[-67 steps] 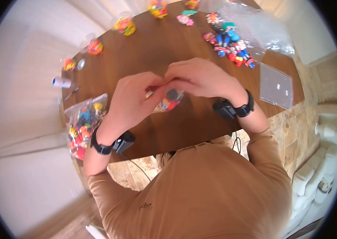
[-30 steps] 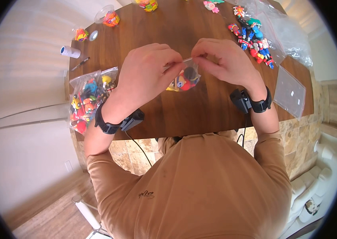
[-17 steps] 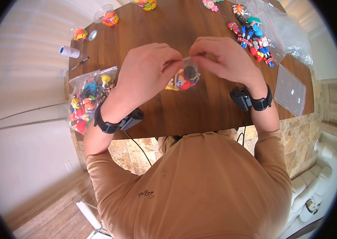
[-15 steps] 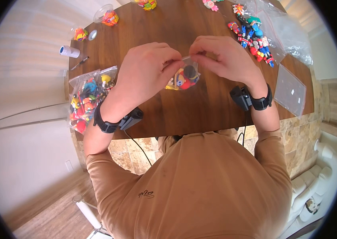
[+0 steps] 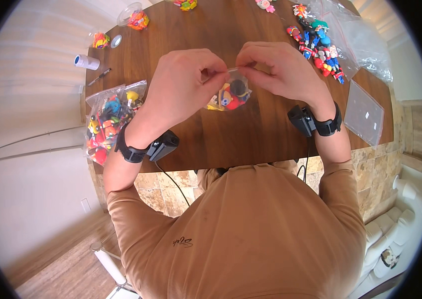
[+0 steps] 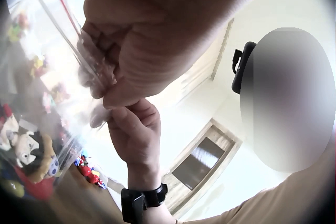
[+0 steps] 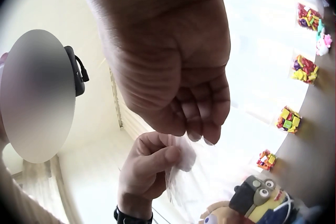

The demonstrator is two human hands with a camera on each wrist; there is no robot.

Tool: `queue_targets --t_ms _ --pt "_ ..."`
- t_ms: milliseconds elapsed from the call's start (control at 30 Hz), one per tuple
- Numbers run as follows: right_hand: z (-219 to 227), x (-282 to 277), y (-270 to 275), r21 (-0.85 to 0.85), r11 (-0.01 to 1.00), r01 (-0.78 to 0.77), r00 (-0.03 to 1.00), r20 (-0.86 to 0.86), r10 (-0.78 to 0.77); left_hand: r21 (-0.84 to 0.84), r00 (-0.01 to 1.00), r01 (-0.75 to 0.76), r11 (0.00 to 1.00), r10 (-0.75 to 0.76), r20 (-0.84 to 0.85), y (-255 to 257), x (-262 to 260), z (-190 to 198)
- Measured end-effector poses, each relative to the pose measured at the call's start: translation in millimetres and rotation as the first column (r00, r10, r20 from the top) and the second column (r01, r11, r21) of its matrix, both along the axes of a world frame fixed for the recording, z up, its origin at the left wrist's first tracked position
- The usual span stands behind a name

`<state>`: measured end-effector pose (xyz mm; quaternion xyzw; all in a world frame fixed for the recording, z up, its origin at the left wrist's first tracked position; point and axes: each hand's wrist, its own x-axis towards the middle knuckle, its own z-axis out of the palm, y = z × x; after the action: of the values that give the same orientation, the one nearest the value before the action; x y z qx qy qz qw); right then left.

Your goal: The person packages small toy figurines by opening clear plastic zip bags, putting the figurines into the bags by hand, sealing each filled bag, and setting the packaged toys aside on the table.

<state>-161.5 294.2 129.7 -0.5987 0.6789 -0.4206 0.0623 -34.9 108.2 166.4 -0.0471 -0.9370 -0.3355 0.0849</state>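
A clear zip bag (image 5: 232, 95) with small toy figures inside hangs between both hands over the wooden table. My left hand (image 5: 186, 82) pinches its top edge between thumb and fingers. Close beside it, my right hand (image 5: 277, 70) pinches the same edge. The left wrist view shows the bag's zip strip (image 6: 68, 29), with a red line, running to the left fingers. A goggled yellow minion figure (image 7: 265, 199) shows inside the bag in the right wrist view.
A filled bag of figures (image 5: 106, 124) lies at the left. Loose figures (image 5: 320, 47) and large clear bags (image 5: 365, 45) lie at the right, near a flat clear bag (image 5: 364, 113). Candy cups (image 5: 137, 19), a white bottle (image 5: 87, 62) and a marker (image 5: 100, 76) line the far left.
The fingertips of both hands were close together over the bag; now they are slightly apart along its top edge. Over the last second both hands have risen slightly in the head view.
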Motion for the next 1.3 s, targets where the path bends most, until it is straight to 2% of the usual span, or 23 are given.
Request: queue_targets --t_ms 200,267,400,700,1033,1233,1300 --pt "-4 1 -3 -0.015 1.000 0.002 1.000 0.006 -0.002 -0.021 0.999 -0.021 1.000 0.020 -0.042 2 -2 -2" --pt "-5 1 -4 -0.025 1.000 0.017 1.000 0.005 -0.017 -0.062 0.989 -0.002 0.998 -0.007 -0.148 3 -4 -4" --pt "-7 2 -7 -0.095 0.995 0.022 0.999 -0.041 -0.026 -0.056 0.989 -0.003 0.998 -0.005 -0.146 6 -6 -5" --pt "-5 6 -8 -0.102 0.993 0.065 0.997 -0.027 -0.069 -0.134 0.977 -0.026 0.991 -0.004 -0.215 8 -9 -5" --pt "-5 8 -13 -0.052 0.995 0.085 0.996 0.024 -0.084 -0.124 0.968 -0.103 0.987 0.070 -0.241 1 -1 -6" --pt "-5 9 -12 -0.094 0.992 0.085 0.993 -0.074 -0.092 -0.171 0.963 -0.172 0.970 0.129 -0.236 -9 16 -13" --pt "0 12 -11 -0.029 0.994 0.103 0.993 -0.061 -0.104 -0.184 0.955 -0.203 0.962 0.153 -0.252 -11 24 -14"
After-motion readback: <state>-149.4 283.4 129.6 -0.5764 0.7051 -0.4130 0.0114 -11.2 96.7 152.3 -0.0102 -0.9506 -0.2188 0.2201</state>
